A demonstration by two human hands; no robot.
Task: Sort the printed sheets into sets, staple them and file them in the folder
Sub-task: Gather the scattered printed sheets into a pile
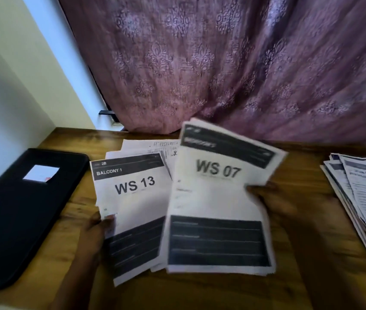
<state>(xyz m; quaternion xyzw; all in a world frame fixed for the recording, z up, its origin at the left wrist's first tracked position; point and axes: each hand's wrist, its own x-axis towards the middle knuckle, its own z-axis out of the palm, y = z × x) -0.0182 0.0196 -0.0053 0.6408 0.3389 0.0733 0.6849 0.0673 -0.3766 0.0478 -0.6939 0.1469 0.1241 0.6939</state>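
Head view: at frame centre, over the grained wooden table [300,253], the thin WS 13 sheet [133,198] is pinched at its left edge by the left hand [97,229] and the WS 07 bundle [215,202] is gripped by the right hand [271,200], while the matte black round-cornered folder [21,215] is seen lower left.

ws 13 sheet [133,198] beside ws 07 sheets [217,198]; black folder [21,211] left.
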